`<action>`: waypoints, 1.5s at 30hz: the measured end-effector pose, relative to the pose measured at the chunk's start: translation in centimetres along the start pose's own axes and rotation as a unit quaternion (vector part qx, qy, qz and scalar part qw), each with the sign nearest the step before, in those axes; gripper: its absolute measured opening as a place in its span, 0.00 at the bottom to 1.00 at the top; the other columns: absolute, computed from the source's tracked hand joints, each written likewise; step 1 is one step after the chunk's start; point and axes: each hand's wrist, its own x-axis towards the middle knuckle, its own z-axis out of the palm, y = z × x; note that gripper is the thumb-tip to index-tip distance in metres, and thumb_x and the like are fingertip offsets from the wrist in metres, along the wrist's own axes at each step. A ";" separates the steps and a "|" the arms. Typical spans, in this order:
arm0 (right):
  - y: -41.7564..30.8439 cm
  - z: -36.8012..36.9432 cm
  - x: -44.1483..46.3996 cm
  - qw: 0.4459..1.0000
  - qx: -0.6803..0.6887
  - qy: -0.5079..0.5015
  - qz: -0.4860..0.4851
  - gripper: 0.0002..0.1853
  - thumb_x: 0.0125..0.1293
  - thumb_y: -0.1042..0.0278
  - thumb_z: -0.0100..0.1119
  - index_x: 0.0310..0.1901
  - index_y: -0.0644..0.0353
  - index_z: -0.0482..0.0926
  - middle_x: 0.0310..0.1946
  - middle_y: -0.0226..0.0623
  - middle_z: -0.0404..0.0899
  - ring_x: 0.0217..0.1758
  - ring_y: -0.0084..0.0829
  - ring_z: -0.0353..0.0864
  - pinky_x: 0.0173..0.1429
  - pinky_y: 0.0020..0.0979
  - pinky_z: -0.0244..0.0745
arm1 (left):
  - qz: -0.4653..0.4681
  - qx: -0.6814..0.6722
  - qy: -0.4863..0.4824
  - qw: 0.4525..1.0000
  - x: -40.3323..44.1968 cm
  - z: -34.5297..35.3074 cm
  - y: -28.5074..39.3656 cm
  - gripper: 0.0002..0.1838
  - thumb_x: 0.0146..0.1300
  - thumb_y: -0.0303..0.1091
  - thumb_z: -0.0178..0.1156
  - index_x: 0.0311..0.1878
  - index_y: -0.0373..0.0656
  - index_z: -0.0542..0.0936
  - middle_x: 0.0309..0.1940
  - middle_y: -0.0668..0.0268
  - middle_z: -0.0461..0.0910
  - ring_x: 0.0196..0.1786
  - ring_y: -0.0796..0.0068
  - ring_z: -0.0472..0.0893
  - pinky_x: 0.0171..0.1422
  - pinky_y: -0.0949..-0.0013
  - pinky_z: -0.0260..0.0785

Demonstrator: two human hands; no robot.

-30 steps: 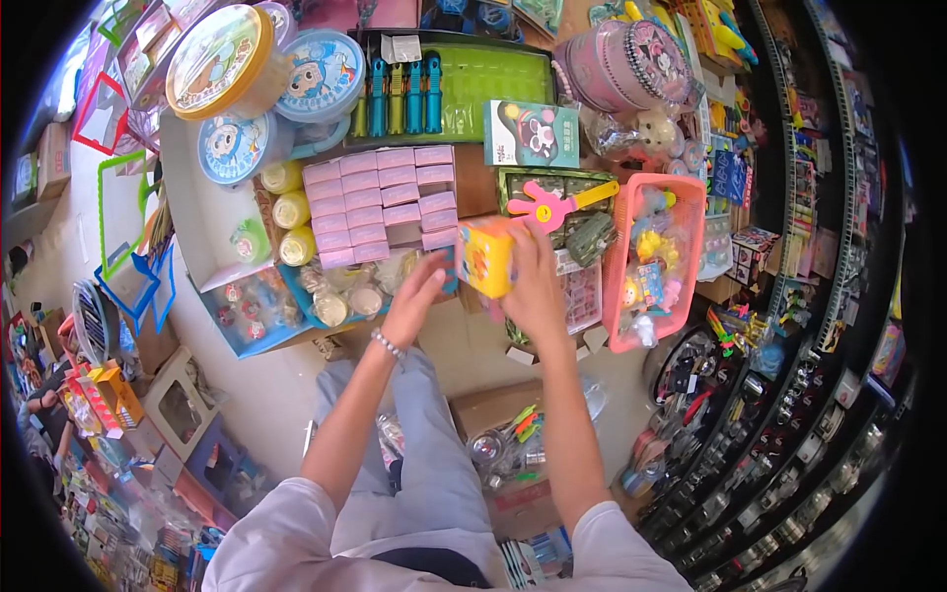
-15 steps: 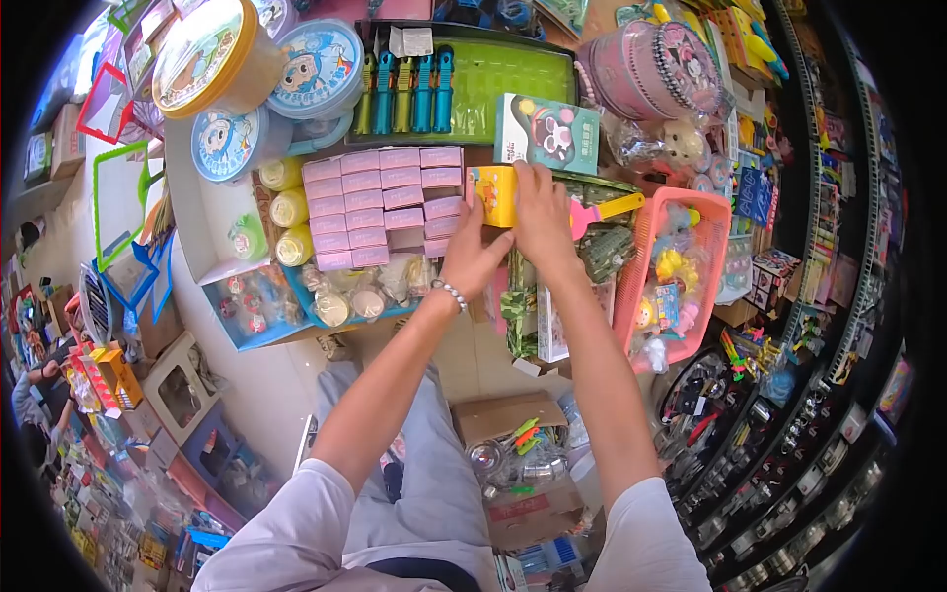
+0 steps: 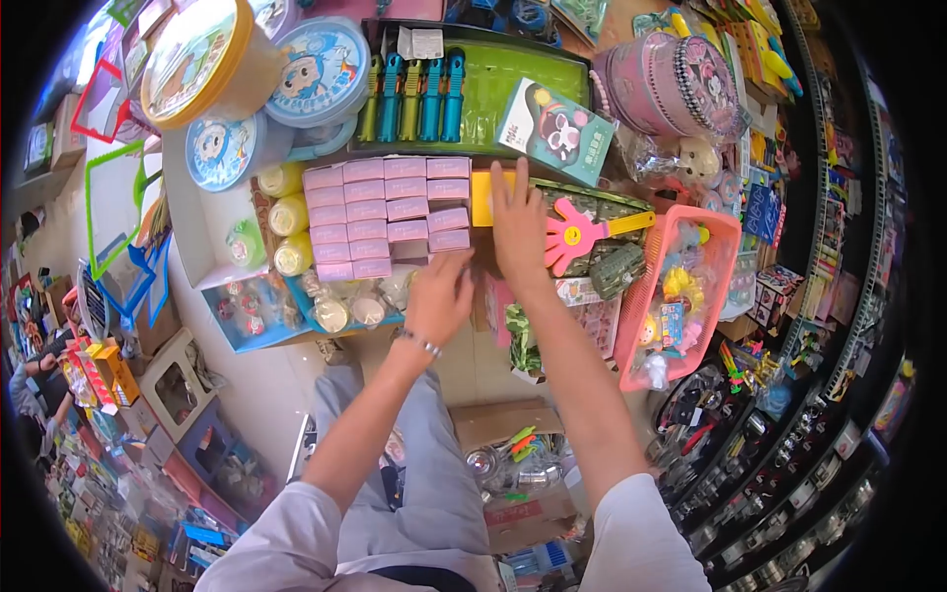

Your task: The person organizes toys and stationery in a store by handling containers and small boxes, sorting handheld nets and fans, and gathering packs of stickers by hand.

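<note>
A small yellow box (image 3: pixel 481 200) stands against the right side of the stacked pink boxes (image 3: pixel 381 202). My right hand (image 3: pixel 520 229) rests over its right part, fingers stretched out and slightly apart; the thumb is hard to make out. Just below the lower right corner of the pink stack is my left hand (image 3: pixel 440 299), its fingers loosely bent, with nothing visible in them. A bracelet circles that wrist. Right of my right hand lies a pink and yellow hand clapper (image 3: pixel 572 237) on camouflage-patterned packages. The teal box (image 3: pixel 555 133) with a cartoon animal sits tilted just above.
A coral basket (image 3: pixel 641 331) of small toys stands at the right. Blue-lidded tubs (image 3: pixel 318 71) and a pink round case (image 3: pixel 651 84) are at the back. Below the counter, an open carton (image 3: pixel 493 429) holds toys. Shelves of goods line the right side.
My left hand has come off the yellow box and moved down and left. The yellow box sits lower against the pink stack, my right hand still over it. The teal box has tilted.
</note>
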 end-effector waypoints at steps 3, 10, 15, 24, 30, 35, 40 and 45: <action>-0.5 1.1 -0.4 0.998 -0.041 0.038 0.017 0.32 0.70 0.73 0.55 0.76 0.54 0.67 0.68 0.50 0.71 0.58 0.48 0.75 0.67 0.48 0.71 | -0.043 -0.014 -0.045 0.998 -4.6 -0.9 -1.8 0.12 0.69 0.24 0.60 0.54 0.38 0.84 0.41 0.53 0.85 0.39 0.52 0.85 0.43 0.57 0.79; 1.7 -2.3 0.8 0.981 0.179 -0.073 -0.022 0.27 0.62 0.77 0.63 0.64 0.58 0.75 0.57 0.48 0.77 0.59 0.48 0.78 0.64 0.46 0.73 | -0.153 0.023 -0.179 0.972 -14.9 -4.7 -4.7 0.13 0.68 0.24 0.59 0.53 0.41 0.84 0.42 0.53 0.86 0.43 0.49 0.86 0.47 0.54 0.80; 8.2 -5.1 3.4 0.963 0.192 0.134 0.136 0.32 0.62 0.70 0.69 0.67 0.64 0.71 0.53 0.54 0.81 0.59 0.58 0.81 0.66 0.48 0.76 | -0.212 0.032 -0.171 0.962 -19.5 -7.5 -6.5 0.12 0.68 0.24 0.59 0.52 0.40 0.85 0.42 0.54 0.87 0.42 0.52 0.88 0.47 0.57 0.81; 13.0 -1.6 7.7 0.853 0.363 0.006 0.376 0.56 0.53 0.58 0.83 0.75 0.69 0.55 0.57 0.61 0.83 0.59 0.56 0.85 0.68 0.46 0.75 | -0.259 0.014 -0.105 0.960 -21.5 -11.1 -8.6 0.13 0.68 0.22 0.60 0.54 0.39 0.85 0.42 0.56 0.88 0.40 0.59 0.88 0.44 0.62 0.82; 12.1 3.7 7.5 0.852 0.379 0.051 0.358 0.61 0.54 0.58 0.84 0.78 0.68 0.48 0.63 0.55 0.77 0.64 0.47 0.80 0.66 0.43 0.75 | -0.278 0.001 -0.088 0.957 -23.0 -12.3 -10.2 0.14 0.68 0.21 0.59 0.54 0.39 0.85 0.42 0.56 0.89 0.40 0.62 0.89 0.43 0.64 0.82; 10.7 -2.8 8.4 0.562 0.727 0.040 0.391 0.47 0.66 0.69 0.76 0.79 0.58 0.55 0.67 0.45 0.75 0.66 0.39 0.79 0.68 0.40 0.77 | -0.291 -0.028 -0.070 0.954 -24.3 -12.6 -11.4 0.14 0.69 0.21 0.58 0.55 0.37 0.85 0.42 0.57 0.89 0.42 0.65 0.89 0.45 0.65 0.82; 4.8 -7.7 0.7 0.430 0.834 0.143 0.314 0.40 0.73 0.74 0.65 0.80 0.51 0.53 0.75 0.42 0.65 0.74 0.45 0.72 0.75 0.52 0.73 | -0.301 -0.051 -0.055 0.951 -25.0 -12.3 -11.8 0.14 0.70 0.22 0.59 0.56 0.37 0.85 0.42 0.58 0.89 0.43 0.66 0.89 0.46 0.66 0.82; 1.7 -8.9 -4.7 0.433 0.815 0.127 0.365 0.48 0.74 0.77 0.63 0.83 0.37 0.41 0.80 0.39 0.56 0.79 0.47 0.65 0.78 0.61 0.67 | -0.316 -0.083 -0.052 0.944 -23.6 -12.1 -10.1 0.13 0.71 0.22 0.58 0.56 0.36 0.85 0.43 0.58 0.90 0.44 0.68 0.90 0.49 0.67 0.83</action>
